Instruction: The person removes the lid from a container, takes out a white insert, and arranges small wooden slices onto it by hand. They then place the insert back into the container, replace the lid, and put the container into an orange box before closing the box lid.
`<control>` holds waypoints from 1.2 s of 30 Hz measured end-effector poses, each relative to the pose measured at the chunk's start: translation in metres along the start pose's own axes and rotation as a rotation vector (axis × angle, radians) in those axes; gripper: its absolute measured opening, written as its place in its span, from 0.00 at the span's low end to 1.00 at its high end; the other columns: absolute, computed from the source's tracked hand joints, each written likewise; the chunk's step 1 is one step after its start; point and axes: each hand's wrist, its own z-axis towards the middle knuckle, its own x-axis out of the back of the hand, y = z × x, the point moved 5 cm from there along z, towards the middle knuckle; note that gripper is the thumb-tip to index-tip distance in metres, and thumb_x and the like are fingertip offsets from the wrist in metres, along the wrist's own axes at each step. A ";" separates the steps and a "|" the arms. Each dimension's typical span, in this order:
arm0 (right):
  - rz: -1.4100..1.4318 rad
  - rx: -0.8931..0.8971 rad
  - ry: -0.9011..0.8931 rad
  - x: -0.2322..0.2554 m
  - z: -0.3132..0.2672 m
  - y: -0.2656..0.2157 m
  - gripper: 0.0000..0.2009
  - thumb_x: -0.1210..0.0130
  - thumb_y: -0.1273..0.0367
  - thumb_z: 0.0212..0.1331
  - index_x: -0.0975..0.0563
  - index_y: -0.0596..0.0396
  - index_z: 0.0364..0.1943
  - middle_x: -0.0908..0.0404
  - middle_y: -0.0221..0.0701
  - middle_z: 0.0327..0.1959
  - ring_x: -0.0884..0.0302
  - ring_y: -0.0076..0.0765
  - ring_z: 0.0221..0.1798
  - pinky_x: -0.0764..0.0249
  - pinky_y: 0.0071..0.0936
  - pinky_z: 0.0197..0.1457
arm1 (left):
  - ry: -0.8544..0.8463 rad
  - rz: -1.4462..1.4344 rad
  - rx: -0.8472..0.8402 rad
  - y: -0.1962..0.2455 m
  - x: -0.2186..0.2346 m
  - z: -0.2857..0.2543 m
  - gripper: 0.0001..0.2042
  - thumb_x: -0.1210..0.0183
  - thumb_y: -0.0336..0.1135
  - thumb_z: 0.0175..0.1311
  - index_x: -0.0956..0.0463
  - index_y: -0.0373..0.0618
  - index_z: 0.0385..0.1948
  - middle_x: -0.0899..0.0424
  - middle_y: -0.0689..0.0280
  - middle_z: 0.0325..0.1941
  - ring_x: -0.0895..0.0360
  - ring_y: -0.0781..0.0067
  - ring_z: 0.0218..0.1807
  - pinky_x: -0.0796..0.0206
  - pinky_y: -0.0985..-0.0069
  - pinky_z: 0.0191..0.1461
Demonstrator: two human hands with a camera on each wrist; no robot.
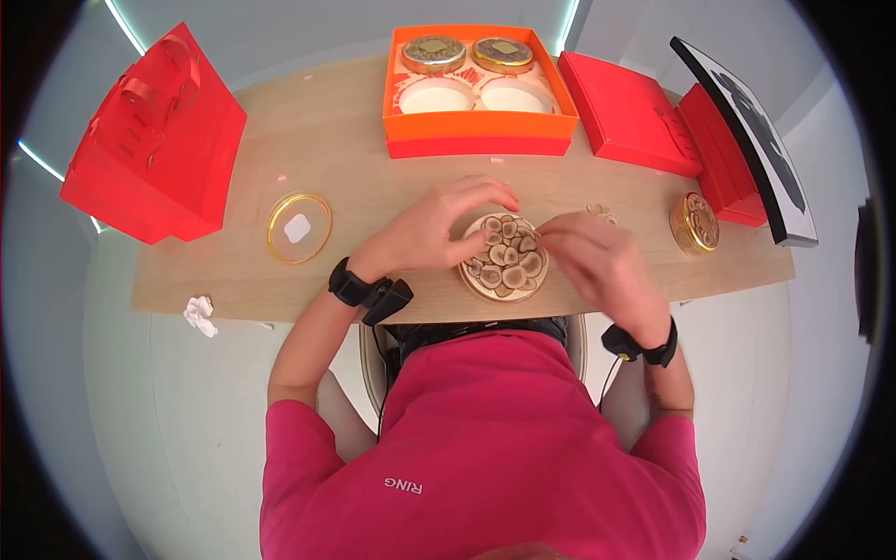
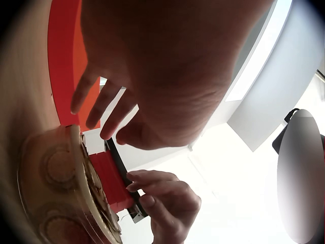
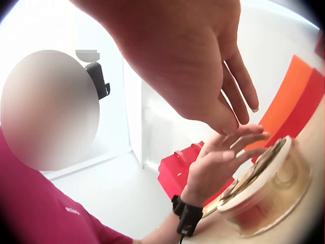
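A round clear-walled jar [image 1: 504, 285] stands near the table's front edge, its top covered with flat, dark-rimmed dried slices [image 1: 511, 254]. My left hand [image 1: 425, 229] curves around the jar's left and far side, fingers spread and loosely bent, with thumb tip over the slices. At the jar's right rim is my right hand [image 1: 602, 261], slightly blurred, its fingertips close above the edge. In the right wrist view, no item shows between the fingers of my right hand [image 3: 236, 101]. A few loose slices [image 1: 600, 213] lie on the table beyond it.
An orange-red box [image 1: 481, 135] at the back holds two lidded jars beside two round recesses. Right of it are a red lid [image 1: 630, 112], a framed panel [image 1: 747, 140] and another gold-rimmed jar [image 1: 693, 224]. Leftward lie a gold-rimmed clear lid [image 1: 280, 245], a red bag [image 1: 177, 149] and crumpled tissue [image 1: 200, 315].
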 end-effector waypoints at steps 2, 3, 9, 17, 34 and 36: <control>-0.065 -0.123 0.070 0.017 -0.004 0.016 0.08 0.35 0.80 0.64 0.13 0.59 0.45 0.10 0.39 0.46 0.10 0.54 0.50 0.14 0.46 0.54 | -0.050 0.023 -0.031 0.001 -0.004 -0.001 0.25 0.30 0.31 0.71 0.21 0.42 0.69 0.20 0.56 0.76 0.23 0.53 0.79 0.31 0.57 0.84; -0.093 -0.222 0.052 0.023 -0.007 0.027 0.08 0.35 0.80 0.65 0.13 0.59 0.46 0.09 0.39 0.47 0.10 0.55 0.50 0.14 0.46 0.54 | -0.070 0.046 -0.037 0.000 -0.006 -0.003 0.27 0.28 0.34 0.70 0.21 0.44 0.70 0.22 0.56 0.78 0.25 0.52 0.80 0.32 0.56 0.84; -0.312 -0.643 -0.278 0.038 -0.055 0.094 0.12 0.30 0.75 0.62 0.12 0.57 0.49 0.08 0.42 0.49 0.10 0.56 0.54 0.16 0.49 0.56 | -0.154 0.076 -0.038 -0.003 -0.012 -0.003 0.32 0.25 0.38 0.68 0.23 0.47 0.74 0.28 0.54 0.83 0.32 0.48 0.85 0.36 0.54 0.87; -0.165 -0.709 -0.460 0.016 -0.054 0.104 0.09 0.33 0.72 0.60 0.12 0.57 0.44 0.08 0.43 0.45 0.10 0.55 0.53 0.17 0.46 0.58 | -0.174 0.088 -0.019 -0.006 -0.014 -0.004 0.32 0.27 0.33 0.67 0.23 0.48 0.75 0.29 0.55 0.84 0.36 0.47 0.88 0.40 0.53 0.90; 0.160 -0.267 -0.135 0.010 -0.009 0.017 0.07 0.30 0.77 0.67 0.14 0.57 0.47 0.10 0.39 0.44 0.10 0.53 0.46 0.16 0.41 0.49 | -0.166 0.099 -0.039 -0.006 -0.014 -0.005 0.31 0.31 0.30 0.67 0.23 0.47 0.75 0.29 0.54 0.83 0.34 0.47 0.86 0.39 0.53 0.89; 0.144 -0.244 -0.075 0.009 -0.004 0.011 0.07 0.30 0.77 0.68 0.14 0.57 0.47 0.10 0.39 0.45 0.10 0.54 0.46 0.16 0.41 0.48 | -0.154 0.074 -0.018 -0.007 -0.014 -0.005 0.31 0.32 0.30 0.68 0.24 0.46 0.75 0.29 0.54 0.83 0.33 0.47 0.86 0.39 0.53 0.89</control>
